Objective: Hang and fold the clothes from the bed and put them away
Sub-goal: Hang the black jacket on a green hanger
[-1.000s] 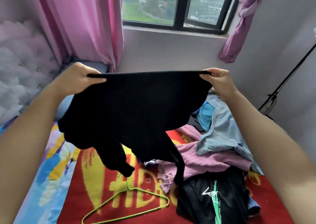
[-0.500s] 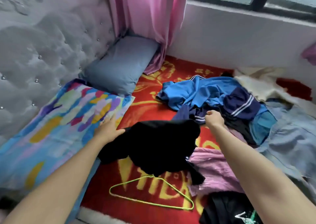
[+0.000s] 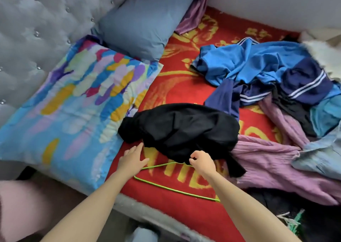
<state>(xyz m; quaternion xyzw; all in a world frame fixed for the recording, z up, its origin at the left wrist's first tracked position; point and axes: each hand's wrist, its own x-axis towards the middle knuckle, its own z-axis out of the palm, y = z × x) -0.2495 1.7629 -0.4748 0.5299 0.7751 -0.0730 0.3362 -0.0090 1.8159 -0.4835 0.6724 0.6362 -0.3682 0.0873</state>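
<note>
A black garment (image 3: 180, 131) lies bunched on the red and yellow blanket (image 3: 180, 90), covering the top of a green wire hanger (image 3: 171, 189). My left hand (image 3: 132, 160) rests flat and open on the blanket just below the garment's left edge. My right hand (image 3: 202, 160) has curled fingers at the garment's near edge, right by the hanger's top; whether it pinches cloth or wire is hidden. More clothes lie to the right: a blue top (image 3: 249, 60), a navy striped piece (image 3: 302, 83), a purple knit (image 3: 273, 160).
A colourful pillow (image 3: 73, 101) and a grey-blue pillow (image 3: 145, 24) lie at the left by the tufted headboard (image 3: 36, 20). A pale blue shirt (image 3: 321, 155) and black printed clothing (image 3: 295, 221) sit at the right. The bed's near edge (image 3: 147, 210) runs below my arms.
The black garment, held up spread between both hands, has been lowered onto the blanket over the hanger. Both hands let go of its top edge and came to its near edge.
</note>
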